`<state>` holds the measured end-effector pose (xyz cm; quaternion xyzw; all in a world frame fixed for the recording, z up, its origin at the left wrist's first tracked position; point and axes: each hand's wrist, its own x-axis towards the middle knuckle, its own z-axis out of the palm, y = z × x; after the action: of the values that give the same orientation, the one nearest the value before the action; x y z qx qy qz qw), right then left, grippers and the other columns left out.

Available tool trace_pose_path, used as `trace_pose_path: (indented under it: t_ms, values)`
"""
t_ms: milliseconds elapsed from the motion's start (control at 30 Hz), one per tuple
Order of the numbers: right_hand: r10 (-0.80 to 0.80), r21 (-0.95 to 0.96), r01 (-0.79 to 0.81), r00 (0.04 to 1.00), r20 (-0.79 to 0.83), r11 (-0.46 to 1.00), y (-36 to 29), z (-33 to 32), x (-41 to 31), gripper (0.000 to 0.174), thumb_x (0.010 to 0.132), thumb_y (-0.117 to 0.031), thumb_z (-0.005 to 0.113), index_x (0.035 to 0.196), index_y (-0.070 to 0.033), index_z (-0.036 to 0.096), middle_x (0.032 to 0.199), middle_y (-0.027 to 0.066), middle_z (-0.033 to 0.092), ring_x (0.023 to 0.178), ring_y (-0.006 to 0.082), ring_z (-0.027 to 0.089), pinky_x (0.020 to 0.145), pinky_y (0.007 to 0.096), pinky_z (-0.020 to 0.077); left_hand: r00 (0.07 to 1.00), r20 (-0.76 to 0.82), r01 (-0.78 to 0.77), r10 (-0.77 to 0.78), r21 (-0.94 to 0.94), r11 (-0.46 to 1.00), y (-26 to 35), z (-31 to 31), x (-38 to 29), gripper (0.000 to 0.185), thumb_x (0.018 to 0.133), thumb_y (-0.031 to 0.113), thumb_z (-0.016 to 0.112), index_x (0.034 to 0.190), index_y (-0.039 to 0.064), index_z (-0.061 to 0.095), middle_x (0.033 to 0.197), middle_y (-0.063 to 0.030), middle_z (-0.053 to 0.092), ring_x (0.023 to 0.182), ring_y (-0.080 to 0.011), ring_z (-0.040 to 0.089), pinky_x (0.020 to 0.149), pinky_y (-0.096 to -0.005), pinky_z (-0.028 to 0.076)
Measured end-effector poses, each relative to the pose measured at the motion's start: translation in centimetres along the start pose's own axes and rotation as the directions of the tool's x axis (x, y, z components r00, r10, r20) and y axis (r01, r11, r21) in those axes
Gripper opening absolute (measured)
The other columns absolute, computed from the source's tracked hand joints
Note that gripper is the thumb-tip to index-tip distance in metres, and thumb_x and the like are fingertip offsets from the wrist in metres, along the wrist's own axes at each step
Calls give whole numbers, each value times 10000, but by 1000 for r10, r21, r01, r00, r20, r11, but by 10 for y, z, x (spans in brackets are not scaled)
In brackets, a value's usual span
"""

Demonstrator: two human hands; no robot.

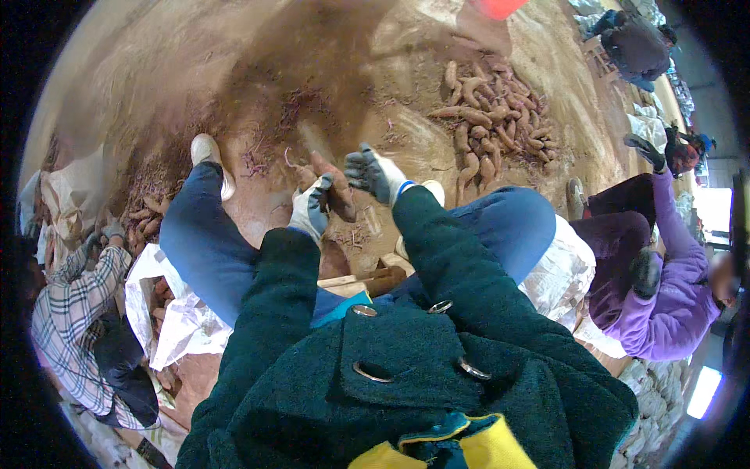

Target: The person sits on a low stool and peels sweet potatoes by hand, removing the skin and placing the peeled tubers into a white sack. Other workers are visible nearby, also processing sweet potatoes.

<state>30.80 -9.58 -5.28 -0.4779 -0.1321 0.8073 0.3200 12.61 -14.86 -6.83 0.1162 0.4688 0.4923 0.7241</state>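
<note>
My left hand [310, 205], in a white and grey work glove, grips a reddish-brown sweet potato [338, 190] between my knees. A second sweet potato [302, 174] with a thin curled root end shows at the same hand, partly hidden behind the glove. Just to the right is my gloved right hand [375, 174], fingers extended and nothing seen in it. It is apart from the held sweet potato by a small gap. Below them on the dirt floor [258, 217] lie purplish root scraps [255, 159].
A large sweet potato pile [498, 117] lies ahead right. On the left, a person in a plaid shirt [82, 322] works beside a white woven sack [176, 316] and more sweet potatoes [149, 217]. A person in purple [662, 316] sits close on the right.
</note>
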Motion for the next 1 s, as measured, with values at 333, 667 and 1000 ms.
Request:
trace_pose_path:
  t_ms: [333, 667, 1000]
  values:
    - [173, -39, -169, 963, 207, 985, 61, -34, 41, 444, 936, -436, 490, 1223, -98, 508, 1125, 89, 572, 1007, 225, 555, 872, 340, 450, 975, -212, 3, -60, -259, 966, -18, 7, 7, 374, 740, 70, 738, 1083, 82, 588, 939, -49, 630, 809, -208, 605, 697, -327, 498]
    - [164, -3, -174, 924, 344, 985, 67, 16, 28, 360, 944, -372, 501, 1138, -75, 562, 988, 65, 635, 874, 203, 609, 785, 354, 509, 987, -139, 28, -78, -329, 944, -43, -41, 21, 407, 742, 126, 745, 1097, 63, 556, 965, -88, 643, 819, -246, 627, 671, -404, 516]
    - [-60, -361, 110, 987, 148, 926, 56, -45, 31, 310, 933, -271, 534, 1167, -70, 557, 1064, 82, 618, 912, 210, 604, 766, 343, 504, 964, -213, 131, -161, -149, 980, -40, -17, 18, 208, 865, 261, 616, 981, 91, 646, 873, -62, 659, 773, -229, 625, 681, -371, 505]
